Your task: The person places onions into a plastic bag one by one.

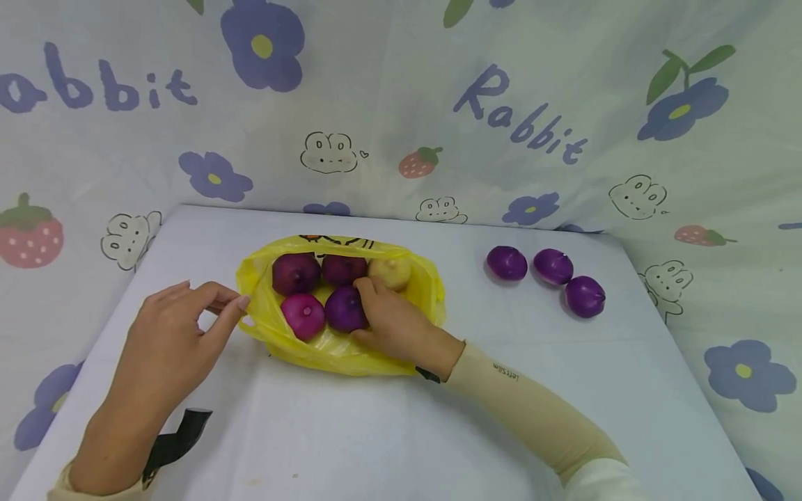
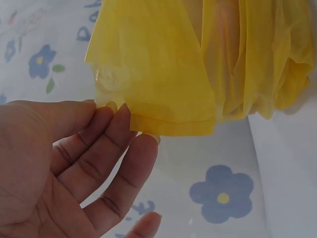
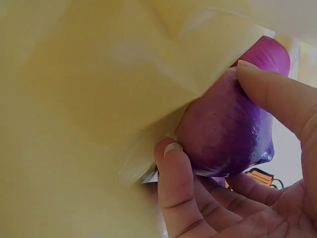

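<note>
Your left hand (image 1: 164,332) rests on the table (image 1: 351,431) at the left edge of the yellow bag (image 1: 263,327). Its fingers are nearly straight and loose, and the fingertips (image 2: 121,111) touch the bag's rim; the left wrist view shows the yellow film lying against them without a clear pinch. A dark strap (image 1: 178,435) lies under that wrist.

The bag lies open on the table, mouth up. Inside it you have five onions: a dark red one (image 1: 296,273) at the back left, another dark one (image 1: 343,268) just beside it, and a pale yellow one (image 1: 390,271) at the back right. In front, a pink onion (image 1: 303,314) sits at the left, touching the purple onion (image 1: 344,308) beside it.

Your right hand (image 1: 396,325) reaches into the bag from the right and grips that purple onion. In the right wrist view the thumb and fingers (image 3: 173,183) curl round it, with bag film pressed against its far side. The purple onion is inside the bag, at the front, just right of centre.

Further right, well apart from the bag, three more purple onions (image 1: 553,266) lie on the bare table in a short row, near the right edge.

A cloth (image 1: 401,104) printed with flowers, rabbits and strawberries hangs behind and around the table.
</note>
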`<state>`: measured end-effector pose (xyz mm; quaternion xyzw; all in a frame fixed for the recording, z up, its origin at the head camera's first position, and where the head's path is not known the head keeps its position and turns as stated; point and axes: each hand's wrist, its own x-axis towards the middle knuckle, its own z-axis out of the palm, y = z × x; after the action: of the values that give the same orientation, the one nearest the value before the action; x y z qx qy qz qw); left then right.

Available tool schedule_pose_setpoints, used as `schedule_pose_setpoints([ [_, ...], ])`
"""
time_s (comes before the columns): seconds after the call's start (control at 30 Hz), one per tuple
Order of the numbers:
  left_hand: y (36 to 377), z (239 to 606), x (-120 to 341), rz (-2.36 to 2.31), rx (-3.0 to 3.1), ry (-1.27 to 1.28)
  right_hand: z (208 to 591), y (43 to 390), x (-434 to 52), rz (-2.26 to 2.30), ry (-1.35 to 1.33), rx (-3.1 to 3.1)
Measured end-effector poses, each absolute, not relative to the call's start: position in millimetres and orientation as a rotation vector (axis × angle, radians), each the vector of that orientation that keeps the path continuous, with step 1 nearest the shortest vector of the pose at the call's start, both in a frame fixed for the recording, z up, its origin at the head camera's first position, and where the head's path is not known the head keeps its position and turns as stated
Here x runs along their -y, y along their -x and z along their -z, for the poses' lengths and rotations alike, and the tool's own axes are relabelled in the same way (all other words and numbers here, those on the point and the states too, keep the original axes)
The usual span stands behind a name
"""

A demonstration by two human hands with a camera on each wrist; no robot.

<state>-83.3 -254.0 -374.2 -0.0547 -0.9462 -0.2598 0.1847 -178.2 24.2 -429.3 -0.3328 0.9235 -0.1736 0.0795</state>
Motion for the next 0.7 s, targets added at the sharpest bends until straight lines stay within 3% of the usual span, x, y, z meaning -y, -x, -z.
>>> schedule_pose_setpoints([
  [0.7,83,374,254,0.729,2.671,0.131,414,161,-43,0.508,1.06,-2.816],
])
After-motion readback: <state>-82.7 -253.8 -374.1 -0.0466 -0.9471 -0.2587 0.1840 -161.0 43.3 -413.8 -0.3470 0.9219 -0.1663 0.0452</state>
